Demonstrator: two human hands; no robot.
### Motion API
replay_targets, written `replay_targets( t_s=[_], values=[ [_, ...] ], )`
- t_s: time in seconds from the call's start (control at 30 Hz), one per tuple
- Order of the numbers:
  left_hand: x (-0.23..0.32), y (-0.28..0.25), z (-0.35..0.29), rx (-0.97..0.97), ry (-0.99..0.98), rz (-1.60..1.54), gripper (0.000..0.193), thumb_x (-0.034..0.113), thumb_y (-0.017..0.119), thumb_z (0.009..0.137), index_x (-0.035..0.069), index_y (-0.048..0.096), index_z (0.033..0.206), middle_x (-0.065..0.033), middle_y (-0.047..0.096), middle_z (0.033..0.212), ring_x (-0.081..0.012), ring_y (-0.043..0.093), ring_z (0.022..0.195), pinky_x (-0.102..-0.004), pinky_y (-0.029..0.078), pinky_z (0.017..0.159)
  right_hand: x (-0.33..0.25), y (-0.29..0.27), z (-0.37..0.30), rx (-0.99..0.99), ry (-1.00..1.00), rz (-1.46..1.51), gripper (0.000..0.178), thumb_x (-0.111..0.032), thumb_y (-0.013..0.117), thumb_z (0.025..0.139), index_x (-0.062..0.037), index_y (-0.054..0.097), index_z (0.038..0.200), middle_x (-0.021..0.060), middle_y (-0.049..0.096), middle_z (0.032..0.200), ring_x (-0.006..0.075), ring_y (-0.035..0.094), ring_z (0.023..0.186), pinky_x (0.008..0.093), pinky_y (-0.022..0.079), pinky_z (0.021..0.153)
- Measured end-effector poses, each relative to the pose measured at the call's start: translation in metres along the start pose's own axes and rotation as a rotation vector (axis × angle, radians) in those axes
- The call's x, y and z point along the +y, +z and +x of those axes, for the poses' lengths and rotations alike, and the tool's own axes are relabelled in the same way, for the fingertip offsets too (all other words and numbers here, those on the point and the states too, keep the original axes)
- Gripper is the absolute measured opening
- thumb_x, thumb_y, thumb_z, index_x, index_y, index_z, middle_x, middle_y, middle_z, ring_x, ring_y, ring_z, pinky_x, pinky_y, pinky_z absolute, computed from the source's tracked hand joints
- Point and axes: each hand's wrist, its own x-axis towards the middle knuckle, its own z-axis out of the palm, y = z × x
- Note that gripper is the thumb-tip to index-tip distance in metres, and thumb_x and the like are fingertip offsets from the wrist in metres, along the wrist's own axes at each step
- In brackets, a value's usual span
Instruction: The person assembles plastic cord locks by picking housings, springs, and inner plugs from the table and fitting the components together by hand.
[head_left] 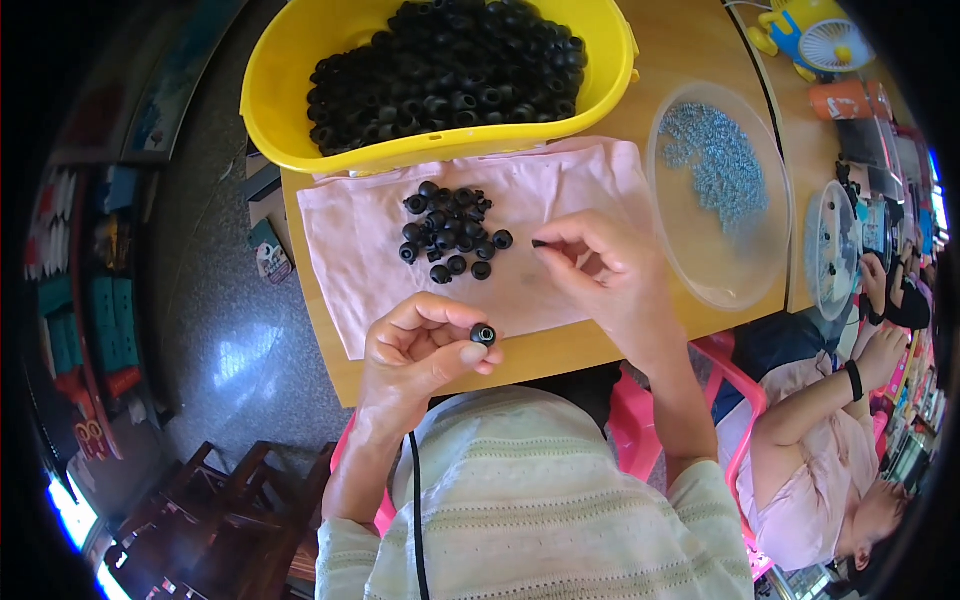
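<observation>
The left hand (405,350) pinches a black part (484,334) between thumb and fingers over the counter's (560,350) near edge, its grip best kept to the sides so the end with the pale ring stays uncovered. Beyond it, loose parts (445,225) lie heaped on the pink cloth (345,250). The right hand (610,268) has its fingertips pressed on a small dark piece (539,244) above the cloth, where a light, steady pinch should prevent slipping, well apart from the blue bits (718,165) in the tray (735,275).
</observation>
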Motion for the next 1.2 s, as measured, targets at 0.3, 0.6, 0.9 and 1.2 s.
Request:
replay_targets(
  t_s=[0.3, 0.6, 0.9, 1.2],
  values=[
    [0.005, 0.009, 0.0, -0.094, 0.071, -0.073, 0.02, -0.006, 0.065, 0.08, -0.004, 0.055, 0.098, -0.0152, 0.064, 0.094, -0.0206, 0.066, 0.085, -0.0302, 0.056, 0.074, -0.036, -0.011, -0.024, -0.111, 0.186, 0.759, 0.011, 0.001, 0.066, 0.082, -0.0005, 0.066, 0.092, 0.0046, 0.061, 0.089, 0.0051, 0.056, 0.07, 0.0165, 0.041, 0.053],
    [0.005, 0.016, -0.012, -0.095, 0.057, -0.118, 0.022, -0.006, 0.066, 0.079, -0.005, 0.055, 0.097, -0.0172, 0.064, 0.091, -0.0223, 0.067, 0.082, -0.032, 0.058, 0.072, -0.047, -0.006, -0.032, -0.142, 0.063, 0.715, 0.008, -0.001, 0.065, 0.083, -0.0003, 0.066, 0.091, 0.0054, 0.06, 0.089, 0.0068, 0.058, 0.073, 0.017, 0.043, 0.057],
    [0.006, 0.019, -0.014, -0.082, 0.074, -0.057, 0.02, -0.006, 0.066, 0.079, -0.005, 0.057, 0.096, -0.0164, 0.064, 0.09, -0.0223, 0.067, 0.082, -0.0319, 0.058, 0.073, -0.051, -0.006, -0.036, -0.113, 0.077, 0.671, 0.008, -0.001, 0.066, 0.083, -0.0002, 0.067, 0.09, 0.0058, 0.061, 0.085, 0.0073, 0.058, 0.071, 0.0178, 0.045, 0.056],
    [0.007, 0.015, -0.011, -0.151, -0.107, -0.271, 0.018, -0.002, 0.067, 0.08, -0.002, 0.059, 0.095, -0.0154, 0.065, 0.09, -0.0219, 0.067, 0.079, -0.0317, 0.056, 0.071, -0.051, -0.007, -0.037, -0.096, -0.073, 0.491, 0.013, 0.0, 0.066, 0.082, 0.0008, 0.065, 0.095, 0.0064, 0.061, 0.086, 0.0085, 0.059, 0.071, 0.0204, 0.046, 0.056]
  ],
)
